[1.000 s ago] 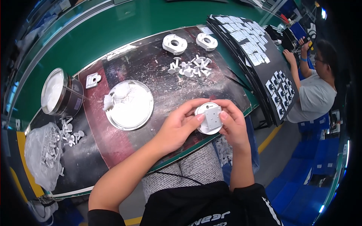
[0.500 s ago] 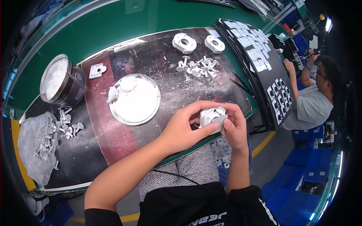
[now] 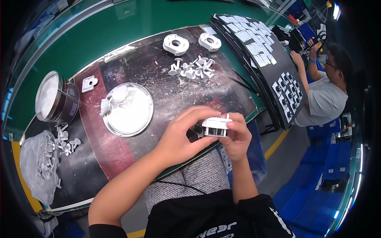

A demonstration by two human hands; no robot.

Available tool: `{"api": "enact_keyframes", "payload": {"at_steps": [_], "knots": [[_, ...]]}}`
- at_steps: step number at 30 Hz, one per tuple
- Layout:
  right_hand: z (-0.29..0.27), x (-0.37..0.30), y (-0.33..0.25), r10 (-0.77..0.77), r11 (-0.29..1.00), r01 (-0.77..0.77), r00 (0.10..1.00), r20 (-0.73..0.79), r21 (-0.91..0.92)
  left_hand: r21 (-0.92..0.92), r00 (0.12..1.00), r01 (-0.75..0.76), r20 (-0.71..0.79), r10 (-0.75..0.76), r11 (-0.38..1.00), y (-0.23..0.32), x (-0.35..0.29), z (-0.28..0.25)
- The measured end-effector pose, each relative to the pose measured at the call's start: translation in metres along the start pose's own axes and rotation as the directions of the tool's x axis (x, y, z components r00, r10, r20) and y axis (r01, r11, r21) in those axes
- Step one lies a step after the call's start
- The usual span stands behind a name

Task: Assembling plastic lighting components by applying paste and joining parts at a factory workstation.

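Note:
Above the table's near edge, a white plastic housing (image 3: pixel 214 126) is held between my two hands. Its open side, with thin posts, shows toward me. My left hand (image 3: pixel 183 133) curves round its left end, thumb below and fingers above. My right hand (image 3: pixel 237 137) pinches the right end, where a small peg stands up. On the far part of the table sit two similar white housings, a larger one (image 3: pixel 176 44) and a smaller one (image 3: pixel 209 42). Loose white round-headed plastic pins (image 3: pixel 192 68) lie just in front of them.
A round metal lid (image 3: pixel 139 126) holds white grease. At left stand a tin of white paste (image 3: pixel 73 101), a plastic bag of pins (image 3: pixel 29 158) and a small white bracket (image 3: pixel 89 83). Right of the table are stacked black boards (image 3: pixel 264 73) with parts, and a person (image 3: pixel 327 89) beyond.
The housing has been turned in my hands: its face with the round opening showed before, now its posted side does. The whole view has shifted slightly.

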State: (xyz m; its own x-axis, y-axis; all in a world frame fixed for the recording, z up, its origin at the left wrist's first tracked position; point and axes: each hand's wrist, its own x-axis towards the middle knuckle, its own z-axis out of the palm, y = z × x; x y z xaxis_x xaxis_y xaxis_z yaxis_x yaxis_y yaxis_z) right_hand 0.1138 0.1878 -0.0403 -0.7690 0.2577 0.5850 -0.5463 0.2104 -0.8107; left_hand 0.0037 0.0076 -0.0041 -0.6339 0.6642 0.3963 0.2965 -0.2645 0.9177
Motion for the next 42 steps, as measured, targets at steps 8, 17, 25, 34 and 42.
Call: {"api": "enact_keyframes", "payload": {"at_steps": [8, 17, 25, 34, 42], "knots": [[-0.003, 0.006, -0.001, -0.089, 0.994, 0.091, 0.996, 0.028, -0.067, 0.028, 0.995, -0.057, 0.087, 0.054, 0.998, -0.002, -0.002, -0.004], [0.002, 0.003, 0.004, -0.275, 0.931, 0.266, 0.962, -0.001, -0.251, 0.077, 0.986, -0.165, 0.046, 0.162, 0.983, -0.005, -0.002, 0.001], [0.001, 0.005, -0.007, -0.111, 0.937, 0.104, 0.994, -0.002, -0.335, -0.039, 0.991, 0.126, 0.043, -0.125, 0.991, 0.001, -0.001, 0.001], [0.007, 0.016, -0.012, 0.136, 0.978, -0.136, 0.991, -0.009, -0.158, -0.128, 0.943, 0.326, -0.026, -0.332, 0.937, 0.005, 0.007, 0.003], [0.013, 0.018, -0.017, 0.271, 0.960, -0.271, 0.962, 0.014, 0.069, -0.111, 0.933, 0.350, -0.042, -0.356, 0.930, 0.005, 0.009, 0.007]]}}
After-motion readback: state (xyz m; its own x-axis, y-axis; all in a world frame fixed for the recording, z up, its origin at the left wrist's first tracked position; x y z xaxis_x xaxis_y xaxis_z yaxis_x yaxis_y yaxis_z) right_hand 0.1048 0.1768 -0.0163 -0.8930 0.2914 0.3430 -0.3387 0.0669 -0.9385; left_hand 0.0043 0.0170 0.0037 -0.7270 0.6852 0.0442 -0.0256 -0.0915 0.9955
